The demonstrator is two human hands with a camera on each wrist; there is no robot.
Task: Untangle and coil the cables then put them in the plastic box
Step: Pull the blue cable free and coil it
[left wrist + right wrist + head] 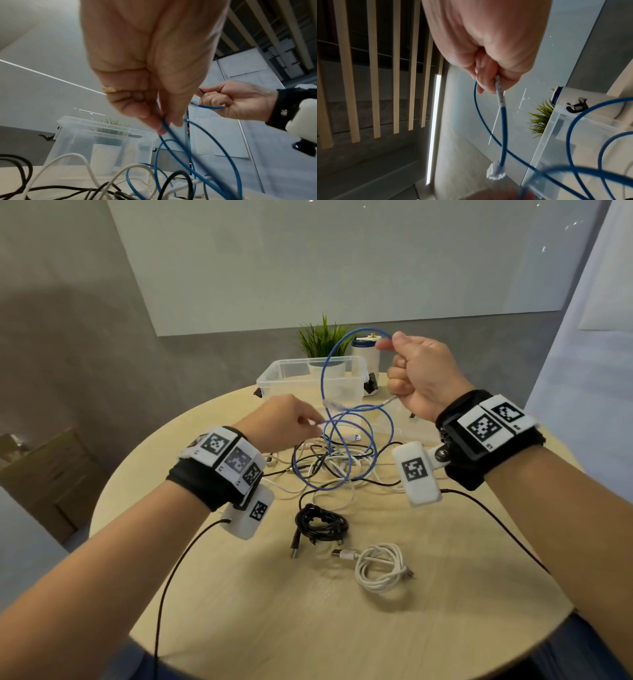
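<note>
The right hand [423, 374] was raised over the far right of the bench [239, 594], fingers curled round the blue cable [323, 371] near its clear-plugged end, with a tall loop arching up from its fingertips. The left hand [284, 422] sat lower and to the left, pinching a lower run of the same cable between thumb and fingertips just above the tangle [329, 463].

By the look of it, the task was partly done. Two cables already lay coiled on the near side of the bench: a black coil [320, 523] and, to its right, a white coil [380, 566]. Neither was in the plastic box [274, 376], which stood at the far edge and appeared to hold no cable.

The blue cable was mid-coiling, several loops hanging between the hands, its lower part still threaded through the black and white cables of the tangle. Freeing it, sorting those remaining cables, and boxing everything were left.
</note>
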